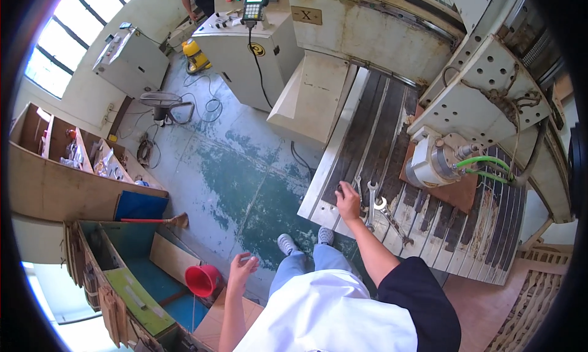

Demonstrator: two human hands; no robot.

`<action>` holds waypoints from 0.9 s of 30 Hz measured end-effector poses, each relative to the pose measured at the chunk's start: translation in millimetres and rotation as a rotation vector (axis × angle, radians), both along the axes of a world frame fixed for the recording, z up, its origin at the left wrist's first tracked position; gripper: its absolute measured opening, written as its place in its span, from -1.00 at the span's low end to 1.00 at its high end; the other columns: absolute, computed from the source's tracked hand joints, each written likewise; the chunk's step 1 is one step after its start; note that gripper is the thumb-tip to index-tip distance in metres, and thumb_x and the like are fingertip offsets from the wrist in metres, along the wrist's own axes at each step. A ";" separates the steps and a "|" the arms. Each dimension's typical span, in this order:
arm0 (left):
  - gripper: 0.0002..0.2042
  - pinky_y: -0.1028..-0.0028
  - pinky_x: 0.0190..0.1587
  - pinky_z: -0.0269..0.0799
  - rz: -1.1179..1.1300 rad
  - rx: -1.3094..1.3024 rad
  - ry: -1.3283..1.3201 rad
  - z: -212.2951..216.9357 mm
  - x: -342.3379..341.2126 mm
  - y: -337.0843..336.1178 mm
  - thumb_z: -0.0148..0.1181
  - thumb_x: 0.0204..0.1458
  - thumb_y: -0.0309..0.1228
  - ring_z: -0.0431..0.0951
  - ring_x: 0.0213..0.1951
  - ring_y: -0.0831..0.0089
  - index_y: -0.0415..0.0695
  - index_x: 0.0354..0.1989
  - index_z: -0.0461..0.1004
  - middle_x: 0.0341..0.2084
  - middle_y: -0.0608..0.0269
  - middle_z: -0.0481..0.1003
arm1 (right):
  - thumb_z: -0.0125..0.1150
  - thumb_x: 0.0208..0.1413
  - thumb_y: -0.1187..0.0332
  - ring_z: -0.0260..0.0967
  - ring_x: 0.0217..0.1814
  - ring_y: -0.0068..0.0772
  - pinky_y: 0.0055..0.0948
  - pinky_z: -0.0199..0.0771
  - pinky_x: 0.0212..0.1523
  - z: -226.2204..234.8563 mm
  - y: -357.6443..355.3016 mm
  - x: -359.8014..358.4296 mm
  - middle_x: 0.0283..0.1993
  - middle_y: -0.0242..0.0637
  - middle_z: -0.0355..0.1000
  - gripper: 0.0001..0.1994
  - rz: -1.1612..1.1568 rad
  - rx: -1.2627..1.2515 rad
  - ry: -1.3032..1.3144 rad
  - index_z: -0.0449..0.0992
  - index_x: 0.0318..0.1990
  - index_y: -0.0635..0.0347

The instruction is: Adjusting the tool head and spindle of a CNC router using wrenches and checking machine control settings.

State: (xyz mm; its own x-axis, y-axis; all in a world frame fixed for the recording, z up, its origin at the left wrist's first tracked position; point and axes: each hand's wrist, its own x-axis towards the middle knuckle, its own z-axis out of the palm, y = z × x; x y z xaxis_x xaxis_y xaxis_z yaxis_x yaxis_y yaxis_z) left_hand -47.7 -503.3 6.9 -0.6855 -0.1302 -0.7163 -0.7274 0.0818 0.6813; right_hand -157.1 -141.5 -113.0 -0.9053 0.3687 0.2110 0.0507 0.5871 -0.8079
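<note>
My right hand (348, 202) rests on the near edge of the slotted machine table (392, 137), its fingers closed around a small dark object; what it is I cannot tell. Two metal open-end wrenches (371, 200) lie on the table just right of that hand. My left hand (241, 270) hangs free at my side over the floor, fingers spread, holding nothing. My two grey shoes (288, 243) stand on the worn green floor by the table's edge.
A spindle head with green hoses (438, 159) hangs over a brown board on the table. A control cabinet with a hand-held pendant (254, 6) stands behind. A red bucket (203, 280), a broom (159, 220) and wooden shelving lie to the left. Another person stands at the top.
</note>
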 end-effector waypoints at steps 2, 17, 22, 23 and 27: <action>-0.58 0.47 -0.24 0.44 -0.016 0.015 0.049 5.0 -11.5 6.1 0.18 0.03 -0.38 0.53 -0.26 0.37 -0.31 0.02 0.26 -0.25 0.02 0.51 | 0.21 -0.07 0.53 0.47 -0.19 -0.36 -0.38 0.47 -0.20 14.5 0.3 -3.3 -0.15 -0.07 0.45 -0.66 -0.078 -0.176 -0.081 0.43 -0.06 0.28; -0.80 0.52 -0.17 0.44 -0.542 0.277 0.699 143.5 -94.0 115.5 0.17 0.02 -0.50 0.53 -0.27 0.50 -0.33 -0.20 0.45 -0.36 0.17 0.53 | 0.16 -0.01 0.54 0.42 -0.18 -0.45 -0.44 0.45 -0.10 250.6 -48.2 39.8 -0.10 -0.16 0.43 -0.65 0.561 -1.112 0.025 0.39 -0.01 0.33; -0.88 0.54 -0.27 0.46 -0.644 0.026 0.966 159.7 -92.6 121.8 0.21 -0.07 -0.54 0.54 -0.39 0.55 -0.30 -0.34 0.51 -0.49 0.21 0.55 | 0.15 -0.02 0.56 0.40 -0.15 -0.49 -0.47 0.43 -0.09 271.0 -61.3 50.0 -0.10 -0.21 0.43 -0.65 0.549 -0.999 0.039 0.40 -0.01 0.32; -0.88 0.54 -0.27 0.46 -0.649 0.033 0.971 160.0 -93.0 120.9 0.21 -0.07 -0.54 0.54 -0.39 0.55 -0.30 -0.34 0.51 -0.49 0.21 0.55 | 0.16 -0.02 0.56 0.40 -0.14 -0.50 -0.48 0.43 -0.08 273.5 -64.2 52.4 -0.10 -0.23 0.43 -0.65 0.540 -0.959 0.043 0.40 -0.01 0.32; -0.92 0.56 -0.33 0.45 -0.641 0.081 0.908 162.2 -92.6 114.4 0.22 -0.07 -0.54 0.53 -0.46 0.57 -0.30 -0.41 0.53 -0.57 0.24 0.54 | 0.18 -0.03 0.58 0.39 -0.11 -0.51 -0.49 0.41 -0.04 279.9 -70.4 60.0 -0.08 -0.24 0.43 -0.63 0.501 -0.930 0.019 0.39 0.00 0.32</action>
State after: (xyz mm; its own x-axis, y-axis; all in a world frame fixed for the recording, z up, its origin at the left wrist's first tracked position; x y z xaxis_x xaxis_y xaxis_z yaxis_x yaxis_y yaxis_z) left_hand -140.3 -388.9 169.1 -0.8828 0.4602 0.0944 0.2045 0.1954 0.9592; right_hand -97.1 -211.9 166.9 -0.9983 -0.0222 0.0535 -0.0438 -0.3132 -0.9487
